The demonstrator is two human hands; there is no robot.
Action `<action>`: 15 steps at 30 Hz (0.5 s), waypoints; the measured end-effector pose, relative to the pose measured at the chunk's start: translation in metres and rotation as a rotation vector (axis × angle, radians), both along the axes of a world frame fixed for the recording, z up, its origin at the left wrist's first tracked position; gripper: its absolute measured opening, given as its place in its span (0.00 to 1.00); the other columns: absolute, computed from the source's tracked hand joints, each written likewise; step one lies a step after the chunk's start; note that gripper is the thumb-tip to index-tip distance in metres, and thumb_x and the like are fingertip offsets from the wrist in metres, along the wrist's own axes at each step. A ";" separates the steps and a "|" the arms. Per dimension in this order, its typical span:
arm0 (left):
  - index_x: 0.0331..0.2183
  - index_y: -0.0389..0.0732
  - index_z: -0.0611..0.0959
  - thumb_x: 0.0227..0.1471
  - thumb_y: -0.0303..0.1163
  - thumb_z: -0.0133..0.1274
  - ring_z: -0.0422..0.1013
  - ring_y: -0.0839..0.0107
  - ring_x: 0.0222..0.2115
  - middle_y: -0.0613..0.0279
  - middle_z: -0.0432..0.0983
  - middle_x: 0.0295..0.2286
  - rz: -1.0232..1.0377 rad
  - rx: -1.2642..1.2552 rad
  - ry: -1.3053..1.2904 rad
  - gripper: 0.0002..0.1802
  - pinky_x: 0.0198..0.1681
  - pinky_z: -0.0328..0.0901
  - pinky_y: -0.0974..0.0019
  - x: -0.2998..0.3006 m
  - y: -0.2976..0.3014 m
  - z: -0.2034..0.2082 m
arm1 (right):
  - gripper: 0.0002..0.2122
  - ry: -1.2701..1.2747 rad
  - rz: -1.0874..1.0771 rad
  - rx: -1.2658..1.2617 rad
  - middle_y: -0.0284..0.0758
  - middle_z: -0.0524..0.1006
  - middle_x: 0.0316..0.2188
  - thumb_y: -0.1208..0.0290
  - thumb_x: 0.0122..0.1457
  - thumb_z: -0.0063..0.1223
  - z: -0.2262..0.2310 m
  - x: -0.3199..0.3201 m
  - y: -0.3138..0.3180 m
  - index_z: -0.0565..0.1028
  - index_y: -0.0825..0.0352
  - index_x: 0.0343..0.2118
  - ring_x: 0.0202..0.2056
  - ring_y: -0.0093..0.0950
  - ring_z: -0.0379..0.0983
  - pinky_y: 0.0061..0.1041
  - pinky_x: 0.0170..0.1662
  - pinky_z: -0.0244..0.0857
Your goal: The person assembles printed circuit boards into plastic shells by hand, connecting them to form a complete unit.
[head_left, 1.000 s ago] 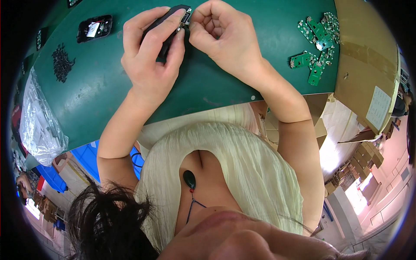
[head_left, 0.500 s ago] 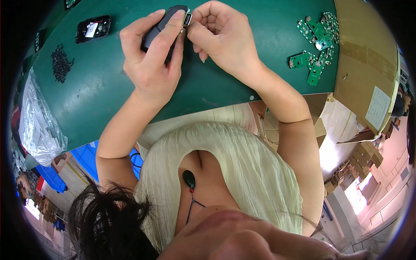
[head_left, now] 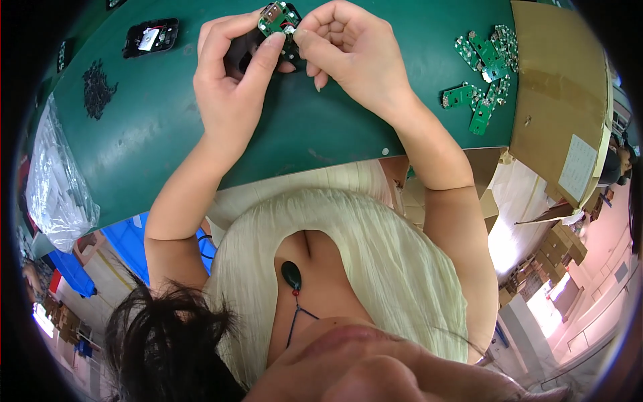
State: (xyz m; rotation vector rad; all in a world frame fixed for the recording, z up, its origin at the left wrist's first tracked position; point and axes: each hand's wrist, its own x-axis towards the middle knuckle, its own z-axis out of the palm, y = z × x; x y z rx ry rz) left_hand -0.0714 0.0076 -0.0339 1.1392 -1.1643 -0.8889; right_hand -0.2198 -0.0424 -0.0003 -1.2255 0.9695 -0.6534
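My left hand (head_left: 231, 80) is wrapped round a dark plastic housing (head_left: 242, 55), its thumb resting by the edge of a green circuit board (head_left: 273, 24). The board faces up at the housing's right end, with a short red wire and a small white part near its middle. My right hand (head_left: 351, 57) comes in from the right, thumb and forefinger pinched together at the board's right edge. Whatever sits between those fingertips is too small to make out.
An opened black housing (head_left: 151, 37) with a white piece inside lies at the back left, near a pile of small black parts (head_left: 99, 90). Several green circuit boards (head_left: 479, 117) lie right, beside a cardboard box (head_left: 562, 87). A clear plastic bag (head_left: 59, 181) hangs at the left edge.
My left hand has turned the housing, so the circuit board's face now shows instead of the grey outer shell. My right hand stays pinched close to it.
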 end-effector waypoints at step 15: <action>0.43 0.37 0.75 0.54 0.24 0.50 0.72 0.75 0.30 0.61 0.74 0.35 -0.053 0.289 0.250 0.12 0.31 0.69 0.73 0.009 -0.003 0.008 | 0.06 -0.052 -0.003 0.073 0.28 0.72 0.20 0.74 0.58 0.53 0.000 -0.004 -0.004 0.67 0.67 0.31 0.18 0.13 0.64 0.11 0.20 0.59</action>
